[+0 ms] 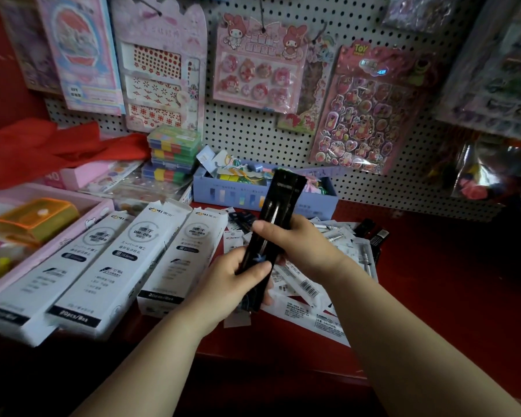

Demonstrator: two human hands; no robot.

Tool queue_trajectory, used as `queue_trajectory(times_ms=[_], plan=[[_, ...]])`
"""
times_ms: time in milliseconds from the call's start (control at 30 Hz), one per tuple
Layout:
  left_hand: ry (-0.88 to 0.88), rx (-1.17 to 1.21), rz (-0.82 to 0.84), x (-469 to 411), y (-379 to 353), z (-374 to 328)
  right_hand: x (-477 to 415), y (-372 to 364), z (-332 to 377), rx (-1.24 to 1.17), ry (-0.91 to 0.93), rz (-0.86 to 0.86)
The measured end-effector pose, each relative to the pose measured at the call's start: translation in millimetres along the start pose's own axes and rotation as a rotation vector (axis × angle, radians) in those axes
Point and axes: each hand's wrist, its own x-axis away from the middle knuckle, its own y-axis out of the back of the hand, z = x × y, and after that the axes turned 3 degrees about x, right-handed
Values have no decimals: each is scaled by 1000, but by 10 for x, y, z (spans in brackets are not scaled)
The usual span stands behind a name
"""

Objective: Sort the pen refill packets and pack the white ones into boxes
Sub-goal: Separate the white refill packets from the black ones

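Observation:
A bundle of black pen refill packets (278, 206) stands tilted above the red counter, held by both hands. My left hand (232, 285) grips its lower end. My right hand (295, 245) grips its middle from the right. Under the hands lies a heap of white refill packets (301, 291). Three white refill boxes (133, 254) lie side by side to the left, their far flaps open. A few more black packets (373, 236) lie at the heap's right edge.
A blue open box (253, 200) of small items stands behind the heap. A pink tray (51, 245) with an orange pouch sits far left. Stacked colourful cases (172, 152) and red cloth (48, 149) lie at the back left. Sticker sheets hang on the pegboard (247, 130).

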Motion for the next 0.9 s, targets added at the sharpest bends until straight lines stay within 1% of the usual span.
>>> queue_trajectory(times_ms=[67,133,200,233,300,400,433,467,533,633,767,900], plan=[[-41,-7,-123,-10,79,-25,-127,-11,28,-30,16,42],[-63,-10,-239,-18,196,-58,-288,17,3,97,-26,-37],[-83,9,-309,6,347,-120,-502,65,-83,382,-110,-147],[-104,26,-335,27,425,-158,-618,84,-134,534,-175,-160],[-153,46,-386,60,573,-225,-834,86,-218,789,-277,-116],[-170,40,-480,60,760,-229,-1082,7,-307,1169,-353,-27],[-164,37,-507,50,802,-217,-1131,-16,-339,1257,-387,-21],[-159,27,-521,36,833,-201,-1166,-37,-365,1292,-421,-17],[-150,-12,-508,12,853,-186,-1193,-73,-377,1260,-468,-19],[-132,-64,-462,-22,833,-161,-1282,-79,-407,1200,-451,4],[-114,-102,-422,-45,799,-150,-1316,-37,-422,954,-419,41],[-106,-104,-418,-58,806,-145,-1287,48,-370,820,-415,-14]])
